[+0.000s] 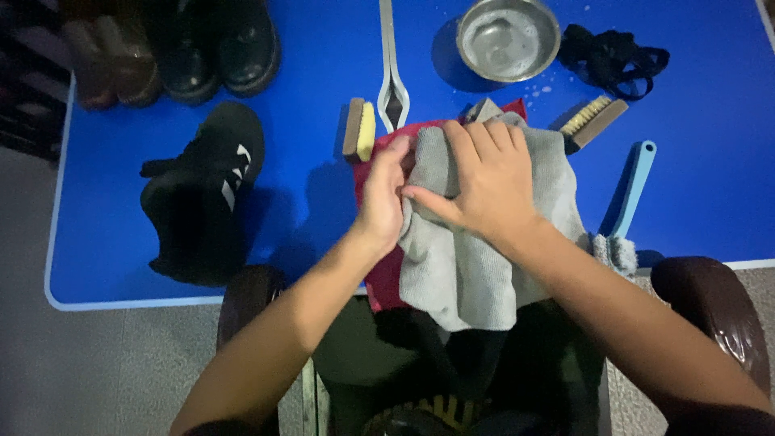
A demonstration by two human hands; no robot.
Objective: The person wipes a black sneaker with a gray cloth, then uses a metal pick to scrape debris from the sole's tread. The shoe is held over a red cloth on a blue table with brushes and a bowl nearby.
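2 bare hands meet at the near edge of the blue table [710, 202]: the right hand [488, 182] lies spread and flat, pressing a soft grey microfibre cloth [476, 266], while the left hand [383, 194] pinches that cloth's left edge between thumb and fingers. The grey cloth lies over a red cloth [386, 274] and hangs off the near edge. Near the far edge stands a round steel bowl [508, 36]; a black sneaker with white stripes [206, 190] lies toward the left edge.
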